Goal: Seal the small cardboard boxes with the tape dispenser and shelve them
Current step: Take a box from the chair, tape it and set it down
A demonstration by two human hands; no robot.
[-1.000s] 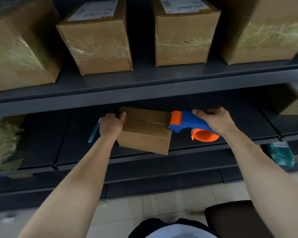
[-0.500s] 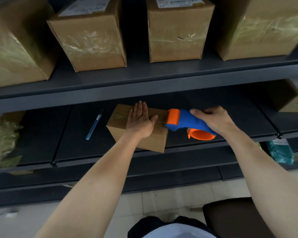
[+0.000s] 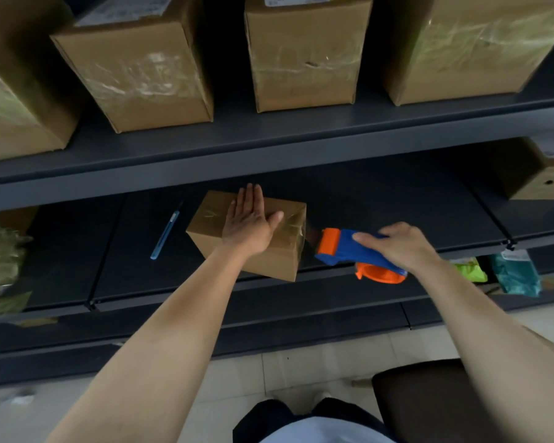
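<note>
Small cardboard box (image 3: 205, 219): where do you log it? (operator)

On the lower shelf (image 3: 381, 203), near its front edge, in front of you and slightly to your left. Its long axis runs roughly left to right, a little skewed to the shelf edge. (inspector)

And my hands? (operator)

Your left hand (image 3: 250, 227) lies flat on the top face. The fingers are straight and together, pointing away from you, and the thumb is spread toward the right end. It presses; it does not grasp. Your right hand (image 3: 400, 247) is wrapped round the blue handle of the tape dispenser (image 3: 336, 247), whose orange head faces the box's right end from just beside it, with a narrow gap between. (inspector)

Is the tape cut? (operator)

I cannot tell, because the gap is dark and blurred. Glossy tape (image 3: 293, 230) shows along the top and down the right end face. (inspector)

What does the next move turn on? (operator)

In my judgement, on that right end. The seam lies along the long axis and finishes toward the dispenser, so any smoothing runs from your left palm rightward. The left hand is already on the box and the right is occupied, so a lift to shelving would begin with the left alone unless you set the dispenser down. (inspector)

Anything nearby? (operator)

A blue pen-like tool (image 3: 165, 235) lies left of the box, apart from it. Larger boxes (image 3: 141, 68) stand on the upper shelf (image 3: 269, 135). (inspector)
</note>
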